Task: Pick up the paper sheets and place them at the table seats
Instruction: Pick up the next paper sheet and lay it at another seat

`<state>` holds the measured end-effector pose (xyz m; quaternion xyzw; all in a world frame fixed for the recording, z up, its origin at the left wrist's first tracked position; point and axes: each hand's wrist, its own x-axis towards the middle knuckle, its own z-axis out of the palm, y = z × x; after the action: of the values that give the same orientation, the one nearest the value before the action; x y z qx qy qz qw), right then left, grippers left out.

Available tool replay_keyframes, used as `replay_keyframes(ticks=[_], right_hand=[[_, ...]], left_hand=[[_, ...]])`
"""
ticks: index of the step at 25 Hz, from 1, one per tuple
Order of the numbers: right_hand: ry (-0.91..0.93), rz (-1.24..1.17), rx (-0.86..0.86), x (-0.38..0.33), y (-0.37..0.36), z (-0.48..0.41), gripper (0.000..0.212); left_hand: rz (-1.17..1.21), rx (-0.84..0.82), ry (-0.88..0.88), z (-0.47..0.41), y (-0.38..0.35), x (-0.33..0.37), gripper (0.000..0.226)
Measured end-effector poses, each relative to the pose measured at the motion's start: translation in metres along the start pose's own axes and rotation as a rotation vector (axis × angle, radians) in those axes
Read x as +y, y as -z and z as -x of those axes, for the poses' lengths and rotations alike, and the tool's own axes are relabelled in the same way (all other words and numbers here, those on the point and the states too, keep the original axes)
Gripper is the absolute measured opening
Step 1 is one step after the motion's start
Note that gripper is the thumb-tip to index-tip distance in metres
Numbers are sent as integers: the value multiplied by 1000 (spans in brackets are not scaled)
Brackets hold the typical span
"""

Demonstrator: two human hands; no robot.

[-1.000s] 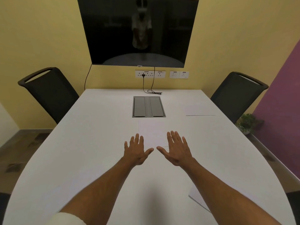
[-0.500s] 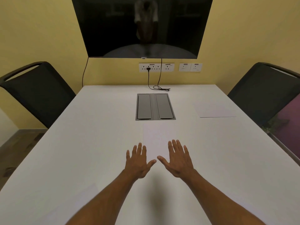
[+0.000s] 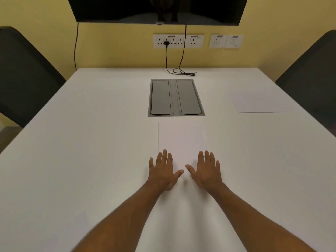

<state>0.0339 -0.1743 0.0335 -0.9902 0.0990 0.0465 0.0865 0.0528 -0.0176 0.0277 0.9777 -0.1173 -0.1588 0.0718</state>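
A white paper sheet (image 3: 181,140) lies flat in the middle of the white table (image 3: 91,142), just in front of the grey panel. My left hand (image 3: 163,171) and my right hand (image 3: 206,171) are spread flat, palms down, over the sheet's near end, fingers straight, holding nothing. Whether they touch the paper is unclear. Another sheet (image 3: 258,102) lies at the right side, by the right chair (image 3: 312,77). A faint sheet (image 3: 72,226) lies at the near left.
A grey double-lid cable panel (image 3: 175,97) is sunk into the table centre. A black cable (image 3: 183,71) coils at the far edge below wall sockets (image 3: 178,40). A dark screen (image 3: 158,8) hangs above. A black chair (image 3: 23,79) stands at the left.
The view has moved forward and closer to the table. Both hands have slid further onto the middle sheet, staying flat and spread.
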Motion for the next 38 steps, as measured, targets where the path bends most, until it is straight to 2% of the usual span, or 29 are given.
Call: replay_keyframes(ticks=[3, 8, 13, 18, 20, 23, 25, 27, 31, 33, 34, 37, 38], right_hand=[[-70, -40, -143, 10, -19, -22, 81], [-153, -65, -117, 15, -32, -38, 83], [-169, -147, -47, 10, -23, -47, 72], [-376, -537, 20, 19, -10, -56, 44], [-457, -672, 31, 29, -6, -59, 29], [-517, -850, 10, 38, -2, -52, 21], [-530, -992, -30, 41, 3, -41, 24], [-524, -1102, -60, 41, 11, -26, 26], [-506, -1226, -55, 30, 43, 16, 22], [-501, -1294, -75, 21, 63, 42, 21], [-496, -1312, -88, 16, 73, 57, 20], [-474, -1335, -116, 0, 102, 101, 15], [-460, -1344, -129, -6, 113, 117, 14]], left_hand=[[9, -11, -11, -16, -19, -9, 85], [35, 8, -29, -18, -47, -19, 84], [40, 74, -21, -17, -53, -20, 82], [31, 113, -56, -4, -59, -25, 100], [46, 131, -81, 7, -63, -29, 94], [99, 119, -112, 27, -62, -36, 86], [255, 79, -85, 37, -51, -36, 82], [531, 70, 20, 45, -31, -34, 74], [889, 208, 255, 71, 15, -39, 56], [1107, 198, 370, 93, 37, -45, 51], [1191, 190, 415, 104, 48, -49, 45], [1347, 218, 436, 144, 78, -58, 6], [1383, 228, 429, 160, 89, -61, 6]])
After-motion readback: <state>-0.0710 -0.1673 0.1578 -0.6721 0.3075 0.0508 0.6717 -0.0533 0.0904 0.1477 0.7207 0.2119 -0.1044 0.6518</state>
